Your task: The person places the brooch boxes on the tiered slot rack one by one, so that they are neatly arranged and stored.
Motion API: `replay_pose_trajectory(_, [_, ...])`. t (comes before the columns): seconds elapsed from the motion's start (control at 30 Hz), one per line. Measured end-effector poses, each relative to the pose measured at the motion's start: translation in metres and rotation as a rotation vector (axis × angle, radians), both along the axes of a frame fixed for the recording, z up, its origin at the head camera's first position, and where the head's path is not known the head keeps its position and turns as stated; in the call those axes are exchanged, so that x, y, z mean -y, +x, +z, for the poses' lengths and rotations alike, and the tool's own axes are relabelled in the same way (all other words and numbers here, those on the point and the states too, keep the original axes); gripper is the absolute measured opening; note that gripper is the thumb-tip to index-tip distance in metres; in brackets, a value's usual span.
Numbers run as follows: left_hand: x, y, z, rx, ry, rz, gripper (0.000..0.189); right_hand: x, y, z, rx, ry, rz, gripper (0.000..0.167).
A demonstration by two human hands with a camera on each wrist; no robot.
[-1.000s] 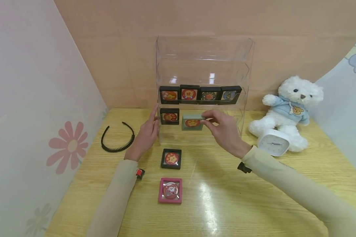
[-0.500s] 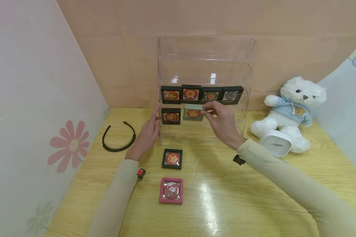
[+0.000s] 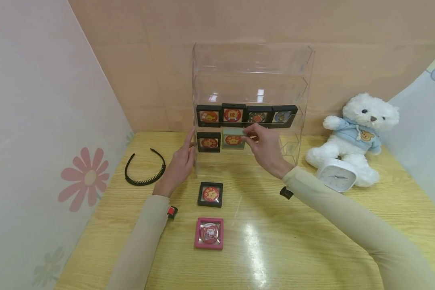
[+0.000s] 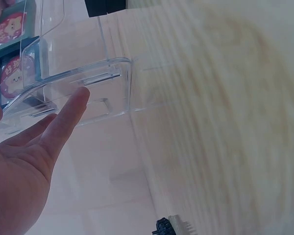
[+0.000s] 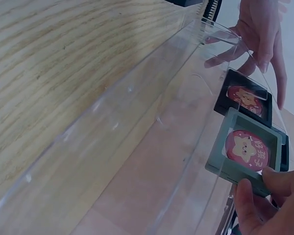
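Note:
My right hand (image 3: 267,150) pinches the right edge of a green square display case (image 3: 233,139) with a red star badge in it. The case stands in the lower tier of a clear acrylic rack (image 3: 253,88), right beside a black display case (image 3: 208,142). In the right wrist view, thumb and fingers grip the green case (image 5: 218,152) at one side. My left hand (image 3: 179,166) rests against the rack's left side panel, index finger straight along it. From the left wrist, that hand (image 4: 34,156) shows its fingers extended at the clear panel (image 4: 122,88).
Several black cases (image 3: 258,117) fill the tier above. On the table before the rack lie a black case (image 3: 210,194) and a pink-framed case (image 3: 209,233). A black headband (image 3: 145,182) lies left; a white teddy bear (image 3: 366,121) and white clock (image 3: 336,175) sit right.
My right hand has lifted the green case up, then shifted it left and slightly down into the tier next to the black case. The left hand stays at the rack's side.

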State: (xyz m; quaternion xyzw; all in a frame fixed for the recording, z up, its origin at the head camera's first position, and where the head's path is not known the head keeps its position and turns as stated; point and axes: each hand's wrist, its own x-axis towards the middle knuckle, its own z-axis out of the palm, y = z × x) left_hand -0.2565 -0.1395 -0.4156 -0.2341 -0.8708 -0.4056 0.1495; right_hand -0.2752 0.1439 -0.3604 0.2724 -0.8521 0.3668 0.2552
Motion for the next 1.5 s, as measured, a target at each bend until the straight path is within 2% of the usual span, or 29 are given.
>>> replay_pose_trajectory(0.17, [-0.001,0.001,0.001,-0.004,0.002,-0.007,0.061,0.0,0.001,-0.004,0.056,0.03,-0.011,0.016])
replay_pose_trajectory(0.63, [-0.002,0.001,0.001,0.02,0.003,-0.003,0.062,0.0,0.001,-0.008,0.114,0.036,-0.009,0.022])
replay_pose_trajectory(0.9, [-0.002,0.002,0.001,0.021,0.005,0.0,0.062,-0.004,0.006,-0.006,0.102,0.051,-0.016,0.03])
replay_pose_trajectory(1.1, [-0.001,0.002,0.0,0.023,-0.001,0.006,0.063,-0.01,0.022,0.0,0.027,0.052,-0.04,0.023])
replay_pose_trajectory(1.2, [-0.001,0.002,0.001,0.025,-0.001,0.004,0.063,-0.014,0.034,0.0,0.028,0.057,-0.022,0.015])
replay_pose_trajectory(1.3, [0.0,0.001,0.001,0.023,-0.001,0.003,0.063,-0.018,0.048,-0.002,0.075,0.082,-0.006,0.011])
replay_pose_trajectory(1.5, [0.0,0.001,0.001,0.025,0.007,0.0,0.063,-0.026,0.074,-0.008,0.265,0.188,0.05,0.009])
